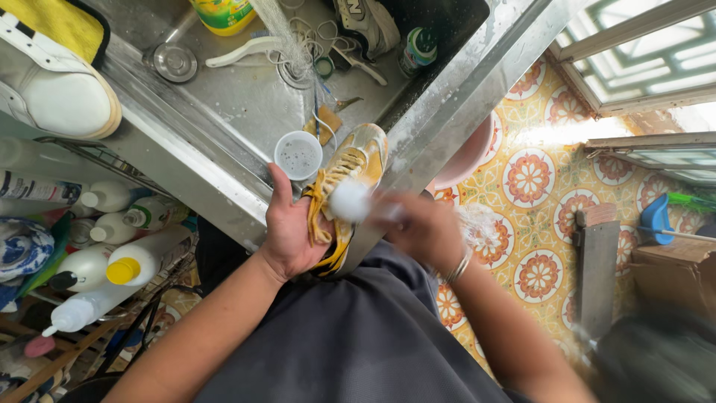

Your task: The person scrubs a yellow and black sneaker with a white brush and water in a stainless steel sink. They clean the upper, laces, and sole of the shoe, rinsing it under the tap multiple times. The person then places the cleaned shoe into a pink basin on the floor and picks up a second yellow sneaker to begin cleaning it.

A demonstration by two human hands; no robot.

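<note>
My left hand [287, 227] grips a yellow sneaker [356, 160] by its heel end, holding it over the near edge of a steel sink [224, 112]. My right hand [425, 227] is blurred with motion beside the shoe and holds a foamy white brush or sponge [350, 200] against the laces; I cannot tell which it is. Soap suds cling to the right hand. A small white cup [298, 155] of soapy water stands in the sink just beyond the left thumb.
Water runs from a tap into the sink, which also holds a white brush [239, 51], a second shoe [369, 26], a yellow bottle [222, 15] and a can [418, 48]. A white sneaker [56, 89] rests on the left. Several bottles [112, 261] crowd a lower rack. A pink basin [466, 160] sits on the patterned tile floor.
</note>
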